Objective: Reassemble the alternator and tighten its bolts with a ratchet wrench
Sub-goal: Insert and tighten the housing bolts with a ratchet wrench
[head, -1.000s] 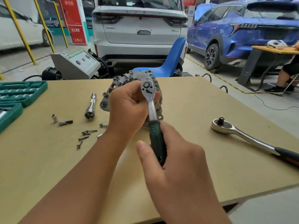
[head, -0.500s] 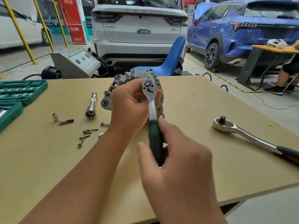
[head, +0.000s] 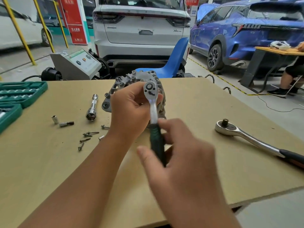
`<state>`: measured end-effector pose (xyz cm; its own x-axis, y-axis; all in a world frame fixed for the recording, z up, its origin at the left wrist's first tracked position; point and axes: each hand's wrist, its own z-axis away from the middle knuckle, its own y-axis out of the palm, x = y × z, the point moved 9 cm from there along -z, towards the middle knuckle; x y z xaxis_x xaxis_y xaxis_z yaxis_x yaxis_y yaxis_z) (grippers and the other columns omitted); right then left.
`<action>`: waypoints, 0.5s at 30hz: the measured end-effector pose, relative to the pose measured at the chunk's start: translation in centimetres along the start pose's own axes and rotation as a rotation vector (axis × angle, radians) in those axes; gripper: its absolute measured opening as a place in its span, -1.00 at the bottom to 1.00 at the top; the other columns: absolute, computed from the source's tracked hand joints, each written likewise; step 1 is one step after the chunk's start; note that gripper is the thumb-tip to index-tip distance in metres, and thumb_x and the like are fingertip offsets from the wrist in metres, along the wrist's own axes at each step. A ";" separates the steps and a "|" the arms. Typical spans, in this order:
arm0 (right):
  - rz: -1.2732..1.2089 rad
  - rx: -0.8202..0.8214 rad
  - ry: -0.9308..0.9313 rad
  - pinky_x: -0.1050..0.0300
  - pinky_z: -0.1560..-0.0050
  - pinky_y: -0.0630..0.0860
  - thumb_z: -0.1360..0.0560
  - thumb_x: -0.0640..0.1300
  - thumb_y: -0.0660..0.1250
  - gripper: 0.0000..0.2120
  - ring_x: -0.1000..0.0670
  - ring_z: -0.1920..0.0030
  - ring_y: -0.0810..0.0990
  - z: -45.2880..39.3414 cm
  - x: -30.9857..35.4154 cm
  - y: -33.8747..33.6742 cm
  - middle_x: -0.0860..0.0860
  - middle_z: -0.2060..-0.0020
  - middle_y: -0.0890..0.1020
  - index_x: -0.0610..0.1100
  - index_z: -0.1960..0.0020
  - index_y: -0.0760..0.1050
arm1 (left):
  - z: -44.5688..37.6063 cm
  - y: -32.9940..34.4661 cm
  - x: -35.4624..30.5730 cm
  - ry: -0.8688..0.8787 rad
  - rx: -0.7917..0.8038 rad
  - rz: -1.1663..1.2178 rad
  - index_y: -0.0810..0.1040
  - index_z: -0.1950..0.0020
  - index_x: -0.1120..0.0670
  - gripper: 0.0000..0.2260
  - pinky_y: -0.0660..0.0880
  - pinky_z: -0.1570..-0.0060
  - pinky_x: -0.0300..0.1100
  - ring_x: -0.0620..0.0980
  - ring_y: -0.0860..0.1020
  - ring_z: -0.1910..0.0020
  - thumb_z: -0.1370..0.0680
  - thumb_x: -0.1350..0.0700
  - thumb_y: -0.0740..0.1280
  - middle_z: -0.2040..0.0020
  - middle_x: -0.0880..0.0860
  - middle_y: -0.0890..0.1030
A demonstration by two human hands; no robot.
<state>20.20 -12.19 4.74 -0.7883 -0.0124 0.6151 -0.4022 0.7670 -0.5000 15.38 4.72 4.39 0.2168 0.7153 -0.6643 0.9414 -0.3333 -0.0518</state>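
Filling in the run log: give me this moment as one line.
step: tightening bolt | left hand: steadies alternator | right hand: grips small ratchet handle | big ratchet: idle on table | loose screws: on table

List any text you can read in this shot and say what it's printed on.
"X" followed by smaller blurred letters: badge on the white car's tailgate.
Red sign: white Chinese characters, too blurred to read.
Grey machine's panel: labels too small to read.
Ratchet wrench and socket set case: no readable markings.
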 end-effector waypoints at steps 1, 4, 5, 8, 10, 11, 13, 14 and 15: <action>-0.018 0.042 0.004 0.02 0.33 0.59 -0.36 0.11 0.42 -0.62 0.06 0.38 0.60 0.4 0.1 0.7 0.13 0.28 0.62 0.18 -0.13 0.39 | 0.1 0.1 -0.2 0.005 0.009 -0.001 0.69 -0.02 -0.04 -0.77 0.69 0.07 -0.09 -0.07 0.72 0.13 -0.49 0.28 0.45 0.18 -0.14 0.72; -0.059 0.004 -0.002 0.15 0.29 0.54 -0.38 0.04 0.44 -0.69 0.10 0.34 0.57 -1.1 -1.1 -0.7 0.15 0.27 0.63 0.17 -0.08 0.45 | -0.1 -0.3 -0.6 0.012 -0.019 -0.016 0.71 -0.01 0.09 -0.82 0.70 0.13 0.02 0.06 0.72 0.18 -0.51 0.33 0.42 0.17 0.00 0.73; -0.085 -0.043 -0.030 0.25 0.28 0.51 -0.39 0.00 0.46 -0.73 0.13 0.29 0.59 -2.0 -1.1 -2.1 0.20 0.23 0.63 0.18 -0.06 0.51 | -0.4 -0.6 -1.0 0.039 -0.047 -0.025 0.70 -0.02 0.18 -0.86 0.69 0.18 0.02 0.07 0.71 0.21 -0.52 0.35 0.42 0.16 0.07 0.73; -0.105 -0.114 -0.133 0.28 0.21 0.51 -0.41 -0.06 0.48 -0.76 0.17 0.18 0.62 -3.8 0.4 -4.7 0.23 0.20 0.63 0.17 -0.05 0.62 | -1.0 -1.5 -2.2 0.120 -0.113 -0.009 0.67 -0.05 0.27 -0.91 0.64 0.27 -0.15 -0.01 0.70 0.24 -0.55 0.34 0.45 0.14 0.09 0.72; -0.086 -0.091 -0.153 0.23 0.28 0.50 -0.41 -0.04 0.48 -0.78 0.13 0.22 0.61 -3.9 0.8 -4.4 0.18 0.26 0.62 0.15 -0.04 0.61 | -0.9 -1.5 -2.1 0.124 -0.109 -0.033 0.68 -0.02 0.20 -0.91 0.61 0.22 -0.27 -0.11 0.69 0.23 -0.54 0.33 0.47 0.15 -0.02 0.71; -0.073 -0.064 -0.141 0.16 0.30 0.51 -0.41 -0.03 0.47 -0.78 0.11 0.25 0.60 -3.6 0.5 -3.8 0.16 0.28 0.61 0.14 -0.05 0.60 | -0.8 -1.2 -1.8 0.107 -0.093 -0.061 0.68 -0.01 0.14 -0.88 0.59 0.20 -0.32 -0.16 0.68 0.22 -0.54 0.33 0.47 0.16 -0.10 0.70; -0.053 0.006 -0.080 0.11 0.35 0.51 -0.41 -0.03 0.47 -0.73 0.07 0.31 0.56 -2.6 -0.7 -2.2 0.13 0.31 0.58 0.14 -0.08 0.56 | -0.5 -0.6 -1.1 0.072 -0.042 -0.133 0.66 0.02 0.01 -0.79 0.55 0.18 -0.37 -0.21 0.67 0.21 -0.53 0.34 0.46 0.21 -0.20 0.68; -0.054 0.038 -0.052 0.15 0.36 0.48 -0.41 -0.05 0.48 -0.71 0.06 0.33 0.54 -2.0 -1.3 -1.4 0.12 0.31 0.57 0.15 -0.10 0.54 | -0.3 -0.3 -1.1 0.076 -0.013 -0.178 0.66 0.03 -0.02 -0.77 0.54 0.18 -0.38 -0.22 0.66 0.21 -0.54 0.33 0.45 0.21 -0.21 0.67; -0.064 0.058 -0.032 0.23 0.37 0.44 -0.42 -0.06 0.48 -0.70 0.06 0.33 0.53 -1.4 -1.9 -0.8 0.11 0.32 0.55 0.15 -0.11 0.54 | -0.2 0.0 -1.4 0.097 0.010 -0.222 0.66 0.04 -0.03 -0.78 0.53 0.18 -0.37 -0.21 0.65 0.21 -0.54 0.30 0.43 0.20 -0.21 0.67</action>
<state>22.66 -11.86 4.84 -0.7745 -0.0817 0.6273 -0.4779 0.7253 -0.4955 15.14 3.88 5.45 0.0287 0.8275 -0.5608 0.9663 -0.1665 -0.1963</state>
